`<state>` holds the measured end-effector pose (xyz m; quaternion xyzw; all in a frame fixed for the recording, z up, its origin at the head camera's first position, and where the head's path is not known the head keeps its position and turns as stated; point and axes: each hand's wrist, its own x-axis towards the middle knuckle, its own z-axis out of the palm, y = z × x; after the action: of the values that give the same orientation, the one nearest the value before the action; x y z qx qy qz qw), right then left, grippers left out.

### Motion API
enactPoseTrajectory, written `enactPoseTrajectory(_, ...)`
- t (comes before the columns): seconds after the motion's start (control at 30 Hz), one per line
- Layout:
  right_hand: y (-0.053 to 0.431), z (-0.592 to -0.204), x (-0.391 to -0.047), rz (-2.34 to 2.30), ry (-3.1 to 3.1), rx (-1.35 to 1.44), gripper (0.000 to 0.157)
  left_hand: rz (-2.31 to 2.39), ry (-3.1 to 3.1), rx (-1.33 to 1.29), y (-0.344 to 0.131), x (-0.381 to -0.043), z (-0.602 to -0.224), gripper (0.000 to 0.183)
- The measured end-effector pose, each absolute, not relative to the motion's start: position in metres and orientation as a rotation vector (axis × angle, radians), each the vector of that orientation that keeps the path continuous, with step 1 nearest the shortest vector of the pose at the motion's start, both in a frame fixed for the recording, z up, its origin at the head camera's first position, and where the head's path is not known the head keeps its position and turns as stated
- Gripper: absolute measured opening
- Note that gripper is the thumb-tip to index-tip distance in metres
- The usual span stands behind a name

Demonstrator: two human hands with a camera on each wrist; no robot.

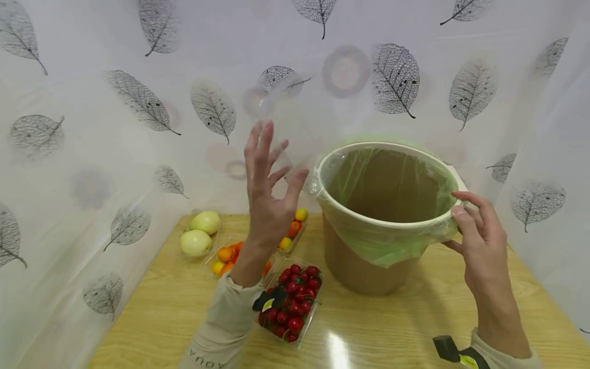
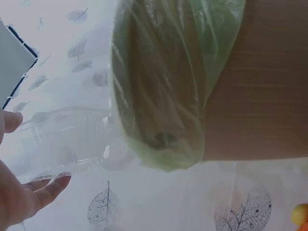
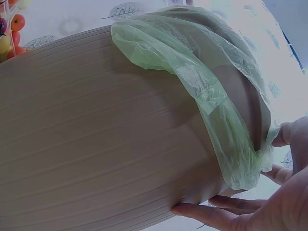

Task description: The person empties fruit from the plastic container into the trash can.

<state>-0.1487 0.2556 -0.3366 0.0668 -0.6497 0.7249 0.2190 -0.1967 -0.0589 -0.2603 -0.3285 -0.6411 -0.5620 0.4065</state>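
Note:
A brown bin (image 1: 364,274) with a pale rim stands on the table, lined with a thin green plastic bag (image 1: 387,248) folded over its edge. My left hand (image 1: 272,197) is raised at the bin's left side, fingers spread around a see-through object. In the left wrist view, this is a clear ridged plastic container (image 2: 62,139), between thumb and fingers, its far end close to the bin's rim. On the right, my right hand (image 1: 481,238) grips the rim and bag edge, thumb near the top. Its lower fingers (image 3: 197,211) press the bin's outer wall.
A clear box of cherry-red fruit (image 1: 295,302) sits before the bin on the wooden table (image 1: 152,318). Behind my left forearm are orange and yellow fruits (image 1: 226,254) in clear boxes. Two pale green fruits (image 1: 195,242) lie far left. A leaf-patterned curtain (image 1: 212,61) encloses the table.

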Motion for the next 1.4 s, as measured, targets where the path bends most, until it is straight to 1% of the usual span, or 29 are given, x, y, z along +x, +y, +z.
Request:
enactPoseTrajectory(0.27, 0.257, -0.337, -0.146, 2.004, -1.794, 0.152, 0.038, -1.618, -1.609, -0.762, -0.097, -0.171, -0.271, 0.083)
enactPoseTrajectory(0.47, 0.256, -0.338, -0.145, 1.999, -1.798, 0.14, 0.038, -1.729, -1.638, -0.693, -0.132, -0.145, -0.276, 0.079)
enactPoseTrajectory(0.63, 0.255, -0.338, -0.146, 1.996, -1.796, 0.148, 0.038, -1.752, -1.654, -0.688, -0.171, -0.139, -0.298, 0.081)
enactPoseTrajectory(0.8, 0.256, -0.336, -0.147, 2.0, -1.796, 0.148, 0.038, -1.811, -1.656, -0.616, -0.203, -0.121, -0.315, 0.081)
enactPoseTrajectory(0.93, 0.255, -0.335, -0.148, 1.996, -1.798, 0.145, 0.039, -1.888, -1.653, -0.461, -0.227, -0.1, -0.326, 0.082)
enactPoseTrajectory(1.1, 0.253, -0.337, -0.148, 2.006, -1.81, 0.14, 0.039, -1.93, -1.718, -0.164, -0.256, -0.077, -0.346, 0.084)
enactPoseTrajectory(1.4, 0.253, -0.336, -0.15, 2.023, -1.786, 0.153, 0.038, -1.935, -1.718, 0.294, -0.31, -0.06, -0.397, 0.085)
